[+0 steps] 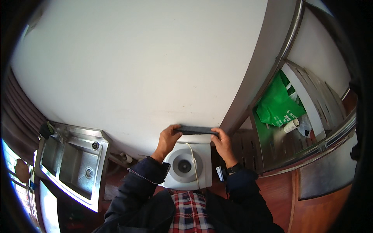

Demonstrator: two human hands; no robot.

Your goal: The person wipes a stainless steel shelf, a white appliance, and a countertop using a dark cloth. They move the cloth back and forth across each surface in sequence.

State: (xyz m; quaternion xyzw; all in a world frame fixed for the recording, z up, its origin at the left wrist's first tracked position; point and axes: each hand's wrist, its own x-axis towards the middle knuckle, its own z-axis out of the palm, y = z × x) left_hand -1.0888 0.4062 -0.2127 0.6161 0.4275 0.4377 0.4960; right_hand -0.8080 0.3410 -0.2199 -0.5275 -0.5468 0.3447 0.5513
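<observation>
A dark grey strip (195, 130), likely folded cloth, stretches level between my two hands. My left hand (168, 140) pinches its left end, with the thumb below and the fingers above. At the right end, my right hand (223, 144) grips it in the same way. Just below and nearer to me stands a white appliance (204, 159), with a round grey recess (184, 166) in its top. A pale cord (193, 161) lies across that top from far to near. The strip is held in front of the wall, apart from the appliance top.
A white wall (147, 70) rises beyond my hands. On the left stands a steel sink (103, 155) with two basins. To the right, a metal shelf (270, 149) bears a green bag (278, 103) and a white paper cup (291, 125). Reddish wooden floor (274, 194) shows below.
</observation>
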